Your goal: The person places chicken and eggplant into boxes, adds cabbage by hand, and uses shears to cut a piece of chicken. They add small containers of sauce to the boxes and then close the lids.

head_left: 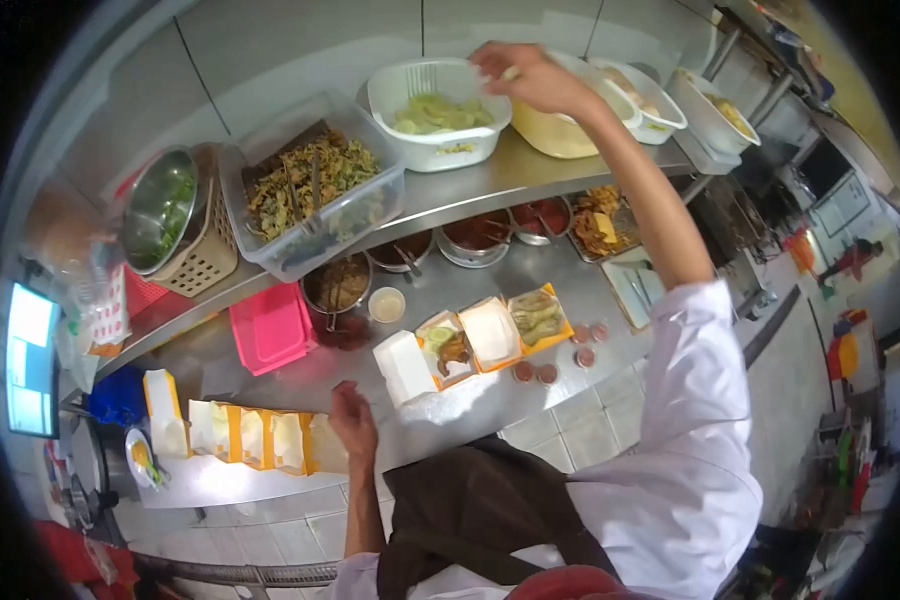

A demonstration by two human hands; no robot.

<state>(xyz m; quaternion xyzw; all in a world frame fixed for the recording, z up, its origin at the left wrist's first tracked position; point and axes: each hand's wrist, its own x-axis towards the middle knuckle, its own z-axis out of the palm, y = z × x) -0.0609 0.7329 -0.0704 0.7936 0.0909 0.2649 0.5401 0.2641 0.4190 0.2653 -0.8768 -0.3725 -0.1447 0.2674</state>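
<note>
Above a steel shelf (440,192) in a kitchen, a worker's right hand (535,80) hovers between a white basket (432,155) of sliced cucumber (435,115) and a yellow tub (560,142), apparently mid-reach; whether its fingers are clamped on a pale bit cannot be told. The left hand's (355,425) bent fingers sit close together beside upright cartons (255,440). Open takeaway boxes (490,335) stand on the counter (440,415) below; lowering the right hand to them would call for clearing rims and shelf edge.
</note>
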